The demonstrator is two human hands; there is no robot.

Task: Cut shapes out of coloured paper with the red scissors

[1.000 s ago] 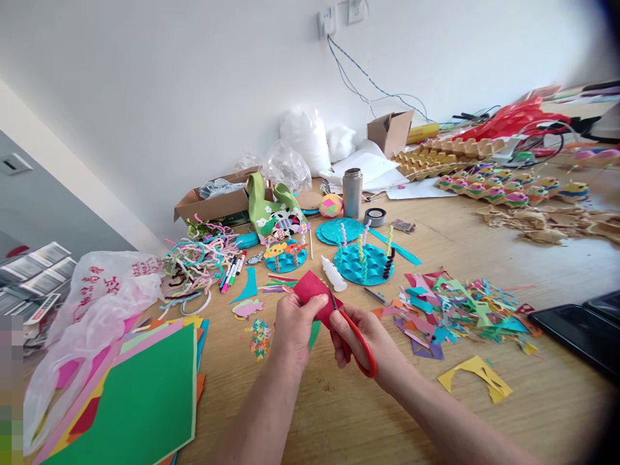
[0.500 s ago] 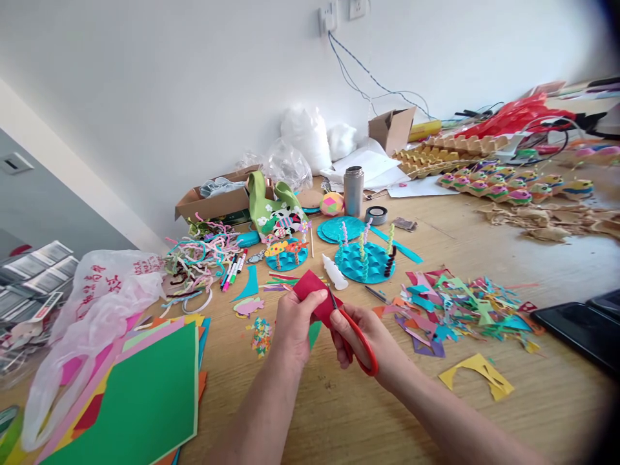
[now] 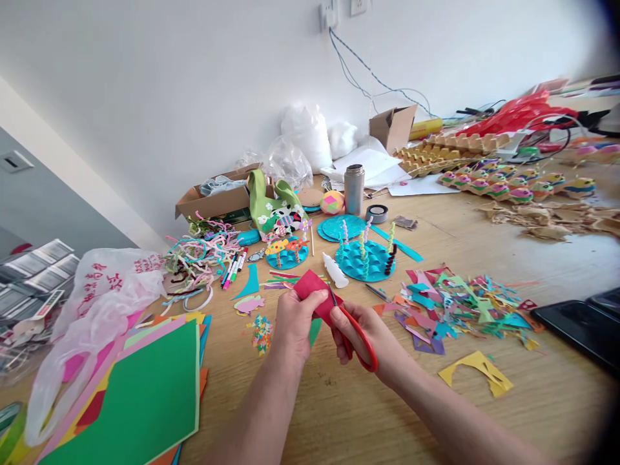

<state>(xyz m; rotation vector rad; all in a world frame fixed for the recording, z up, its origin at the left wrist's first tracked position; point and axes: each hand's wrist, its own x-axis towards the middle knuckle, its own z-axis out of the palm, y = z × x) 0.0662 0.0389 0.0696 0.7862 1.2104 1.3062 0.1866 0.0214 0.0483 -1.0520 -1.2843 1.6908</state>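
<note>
Between thumb and fingers, my left hand (image 3: pixel 296 316) pinches a piece of red paper (image 3: pixel 310 285) over the middle of the table. My right hand (image 3: pixel 365 332) is closed round red-handled scissors (image 3: pixel 364 352), whose blades meet the paper's right side. Part of the blades is hidden behind the paper. Beneath the hands a bit of green paper (image 3: pixel 314 330) shows. Just beyond them lie a white glue bottle (image 3: pixel 335 271) and a blue round base (image 3: pixel 367 263) with coiled pipe cleaners standing on it.
Coloured paper scraps (image 3: pixel 455 307) are heaped at right, near a black phone (image 3: pixel 574 332). Stacked sheets with a green one (image 3: pixel 140 394) on top lie at left, by a white plastic bag (image 3: pixel 104 290). A metal flask (image 3: pixel 354 190) and egg cartons (image 3: pixel 436 155) stand farther back.
Both hands stay almost in place, with the red paper and the scissors still held. The view has shifted only slightly.
</note>
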